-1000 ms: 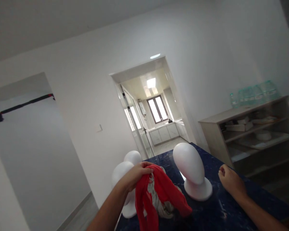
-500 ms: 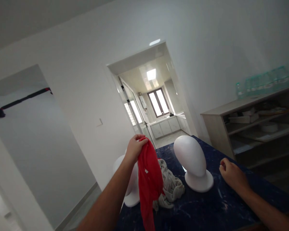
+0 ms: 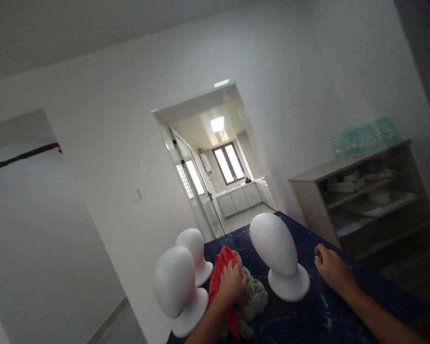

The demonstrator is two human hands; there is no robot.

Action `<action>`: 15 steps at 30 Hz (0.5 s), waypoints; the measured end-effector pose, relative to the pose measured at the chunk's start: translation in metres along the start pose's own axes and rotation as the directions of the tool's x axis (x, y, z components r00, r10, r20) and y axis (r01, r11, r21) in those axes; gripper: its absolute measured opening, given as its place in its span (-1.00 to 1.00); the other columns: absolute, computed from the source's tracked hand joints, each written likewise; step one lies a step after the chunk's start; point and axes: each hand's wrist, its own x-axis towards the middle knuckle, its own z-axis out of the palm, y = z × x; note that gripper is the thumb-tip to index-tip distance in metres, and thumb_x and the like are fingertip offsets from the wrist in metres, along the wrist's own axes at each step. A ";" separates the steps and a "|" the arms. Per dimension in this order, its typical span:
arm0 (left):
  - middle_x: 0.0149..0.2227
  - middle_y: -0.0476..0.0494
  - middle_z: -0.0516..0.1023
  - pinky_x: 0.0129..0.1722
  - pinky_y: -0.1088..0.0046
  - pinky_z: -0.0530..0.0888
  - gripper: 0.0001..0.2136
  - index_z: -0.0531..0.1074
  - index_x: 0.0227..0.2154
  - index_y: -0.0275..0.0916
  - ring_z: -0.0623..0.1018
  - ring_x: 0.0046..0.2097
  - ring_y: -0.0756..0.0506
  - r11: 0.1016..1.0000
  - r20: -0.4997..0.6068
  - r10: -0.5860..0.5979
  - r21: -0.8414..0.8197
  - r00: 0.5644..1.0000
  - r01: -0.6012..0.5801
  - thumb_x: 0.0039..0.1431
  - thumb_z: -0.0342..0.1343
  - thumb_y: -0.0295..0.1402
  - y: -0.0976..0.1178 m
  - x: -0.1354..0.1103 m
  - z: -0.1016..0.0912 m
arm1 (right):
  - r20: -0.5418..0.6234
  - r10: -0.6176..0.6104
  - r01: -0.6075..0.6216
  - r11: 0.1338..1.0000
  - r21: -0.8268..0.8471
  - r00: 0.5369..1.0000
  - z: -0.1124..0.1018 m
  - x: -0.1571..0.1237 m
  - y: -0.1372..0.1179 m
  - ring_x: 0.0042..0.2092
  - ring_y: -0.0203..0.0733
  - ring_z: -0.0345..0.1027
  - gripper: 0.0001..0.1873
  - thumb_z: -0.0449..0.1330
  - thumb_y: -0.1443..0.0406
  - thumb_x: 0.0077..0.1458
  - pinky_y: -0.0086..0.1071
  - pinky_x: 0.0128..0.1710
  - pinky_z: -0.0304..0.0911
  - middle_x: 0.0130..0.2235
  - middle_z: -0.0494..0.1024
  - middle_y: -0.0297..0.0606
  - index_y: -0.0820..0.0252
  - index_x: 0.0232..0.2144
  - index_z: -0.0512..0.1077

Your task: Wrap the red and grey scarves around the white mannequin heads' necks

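My left hand rests on top of a bunched red cloth, its fingers loosely spread and not wrapped round it. The red cloth lies over a grey knitted-looking fabric, which spreads out to the right of it. Two white mannequin heads, a nearer one and a farther one, stand left of the cloths. Right of the fabric stands another white mannequin head. My right hand, fingers curled in with nothing visible in them, is to the right of that head, over the table's right side.
The dark blue marbled table carries the heads and cloths. Beyond its right side stands an open shelf unit with boxes inside and teal-tinted bottles on top. A doorway opens to a kitchen counter behind.
My left hand has lowered the hanging red cloth onto the grey fabric and loosened its fingers. The view has tilted up and shifted; my right hand stays curled beside the right head.
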 end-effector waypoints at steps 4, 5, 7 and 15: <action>0.54 -0.41 -0.02 0.51 0.25 0.01 0.06 -0.02 0.48 -0.37 0.00 0.54 -0.32 0.872 -0.024 0.163 -0.465 0.986 -0.155 -0.09 0.36 -0.35 0.039 -0.015 0.052 | 0.002 -0.043 0.043 0.999 -0.006 0.999 -0.003 0.000 -0.006 -0.25 -0.12 0.40 -0.91 0.03 0.33 0.29 -0.32 -0.25 0.10 -0.31 0.49 -0.26 0.11 -0.23 0.34; 0.53 -0.42 -0.01 0.49 0.26 0.05 0.15 -0.08 0.49 -0.34 0.06 0.53 -0.33 0.786 -0.037 0.167 -0.599 0.985 -0.155 -0.17 0.42 -0.35 0.054 -0.016 0.063 | 0.000 -0.051 0.051 0.999 -0.007 0.999 -0.003 0.000 -0.006 -0.25 -0.12 0.40 -0.91 0.03 0.34 0.29 -0.32 -0.25 0.09 -0.31 0.49 -0.26 0.11 -0.24 0.34; 0.48 -0.45 0.15 0.45 0.26 0.17 0.24 -0.07 0.48 -0.30 0.23 0.47 -0.34 0.620 -0.100 0.113 -0.770 0.989 -0.149 -0.30 0.48 -0.40 0.087 -0.015 0.080 | -0.012 -0.064 0.064 0.998 -0.007 0.998 -0.004 0.000 -0.006 -0.25 -0.12 0.39 -0.91 0.03 0.35 0.28 -0.32 -0.25 0.09 -0.31 0.50 -0.25 0.12 -0.24 0.34; 0.22 -0.42 0.52 0.26 0.25 0.40 -0.10 0.29 0.26 -0.24 0.52 0.24 -0.34 0.531 -0.263 -0.246 -0.842 0.933 -0.097 -0.23 0.47 -0.29 0.148 0.004 0.108 | -0.029 -0.058 0.059 0.997 0.051 0.998 0.001 0.003 0.006 -0.25 -0.07 0.43 -0.91 0.02 0.33 0.25 -0.31 -0.25 0.15 -0.32 0.50 -0.23 0.10 -0.26 0.32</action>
